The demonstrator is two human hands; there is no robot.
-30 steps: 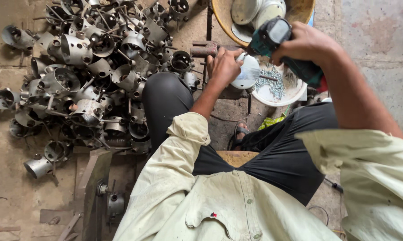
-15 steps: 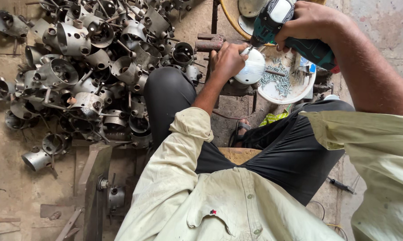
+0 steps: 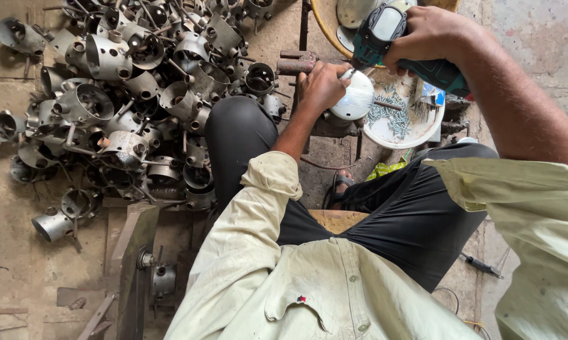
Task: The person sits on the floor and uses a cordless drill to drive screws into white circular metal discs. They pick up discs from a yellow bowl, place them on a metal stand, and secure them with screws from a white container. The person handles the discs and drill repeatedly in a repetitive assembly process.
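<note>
The left hand (image 3: 321,85) closes around the rim of a small white dome-shaped metal cap (image 3: 353,101), pinning it against a rusty steel stand (image 3: 303,63) just in front of the knees. The right hand (image 3: 425,34) wraps tight around the grip of a dark green cordless drill-driver (image 3: 391,38), whose tip points down at the top edge of the cap. The cap looks like thin pressed sheet metal, so I judge it light and stiff but easy to dent; its rounded, smooth shell would turn or slip under the spinning bit unless held by the rim, where the fingers sit now, clear of the bit. The drill is the heavy item, and a full fist on the handle suits it. Just right of the cap stands a white round plastic bowl (image 3: 422,132) with small grey screws (image 3: 391,116) lying in it. To the left a heap of grey cylindrical metal housings with lugs (image 3: 126,94) covers the floor, and a yellow round basin (image 3: 325,22) holding more white caps sits beyond the stand
</note>
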